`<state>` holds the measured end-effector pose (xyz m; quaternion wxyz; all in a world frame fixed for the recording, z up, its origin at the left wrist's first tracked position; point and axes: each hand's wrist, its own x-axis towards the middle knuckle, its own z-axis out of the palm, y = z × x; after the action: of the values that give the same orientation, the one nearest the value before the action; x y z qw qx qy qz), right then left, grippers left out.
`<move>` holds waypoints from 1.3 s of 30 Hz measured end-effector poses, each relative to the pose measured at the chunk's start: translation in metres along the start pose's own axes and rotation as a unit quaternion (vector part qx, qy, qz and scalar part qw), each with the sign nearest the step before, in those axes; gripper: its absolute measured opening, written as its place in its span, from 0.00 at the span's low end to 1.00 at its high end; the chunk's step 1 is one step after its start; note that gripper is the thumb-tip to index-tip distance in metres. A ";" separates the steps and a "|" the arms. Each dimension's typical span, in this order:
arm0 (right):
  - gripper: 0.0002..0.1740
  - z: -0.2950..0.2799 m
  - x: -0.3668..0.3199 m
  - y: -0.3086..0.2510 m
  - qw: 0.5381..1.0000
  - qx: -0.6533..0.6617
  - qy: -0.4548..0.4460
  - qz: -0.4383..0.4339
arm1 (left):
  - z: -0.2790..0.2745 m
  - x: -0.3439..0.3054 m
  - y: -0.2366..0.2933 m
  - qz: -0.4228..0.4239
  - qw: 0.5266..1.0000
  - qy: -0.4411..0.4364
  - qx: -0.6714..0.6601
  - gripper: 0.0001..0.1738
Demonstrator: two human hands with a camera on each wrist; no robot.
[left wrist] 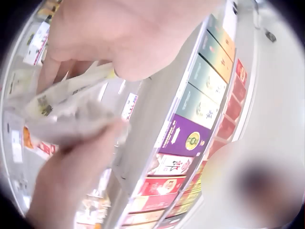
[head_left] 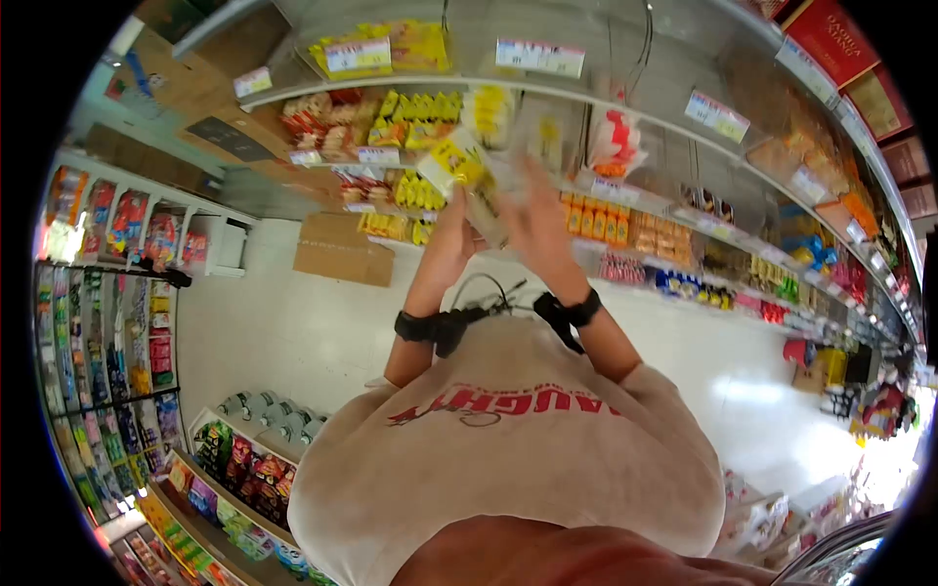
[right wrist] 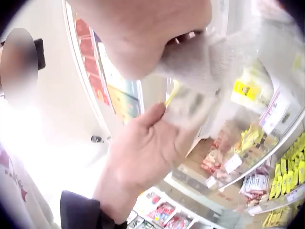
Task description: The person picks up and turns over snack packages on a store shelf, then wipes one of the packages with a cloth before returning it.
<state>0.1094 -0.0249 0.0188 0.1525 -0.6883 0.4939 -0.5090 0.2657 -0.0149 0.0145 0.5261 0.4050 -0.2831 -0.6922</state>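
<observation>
My left hand [head_left: 449, 242] grips a yellow-and-white plastic packet [head_left: 455, 162] in front of the snack shelves. Close beside it is my right hand [head_left: 533, 217], blurred, with fingers pointing up toward the shelf. In the right wrist view my right hand [right wrist: 147, 33] curls round a crumpled greyish cloth [right wrist: 190, 69], held against the packet [right wrist: 185, 102]. The left thumb lies along the packet's near edge. In the left wrist view the cloth [left wrist: 78, 125] is bunched in the right hand's fingers and overlaps the packet's printed face. Part of the packet is hidden by the hands.
Shelves with price tags [head_left: 540, 58] hold yellow snack packs [head_left: 418, 105], a red-and-white bag [head_left: 614, 145] and orange packs [head_left: 594, 219]. Gift boxes [left wrist: 187, 135] line an upper shelf. A flattened cardboard piece [head_left: 344, 248] lies on the floor. Bottles [head_left: 274, 414] stand behind to the left.
</observation>
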 end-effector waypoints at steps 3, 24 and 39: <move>0.24 0.031 -0.011 -0.035 0.979 -0.057 -0.134 -0.141 | -0.069 0.010 -0.010 -0.021 0.994 -0.019 -0.103 0.26; 0.17 0.069 -0.028 -0.037 0.915 0.233 -0.011 0.330 | -0.074 0.018 0.032 0.076 0.992 -0.039 0.093 0.16; 0.16 -0.036 -0.005 0.015 0.885 0.354 -0.022 0.301 | -0.001 0.015 -0.011 0.141 0.910 -0.124 0.371 0.14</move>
<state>0.0709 -0.0176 0.0207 0.5426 -0.4175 0.4612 -0.5645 0.2590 -0.0260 0.0014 0.3905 0.4382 -0.6363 -0.5006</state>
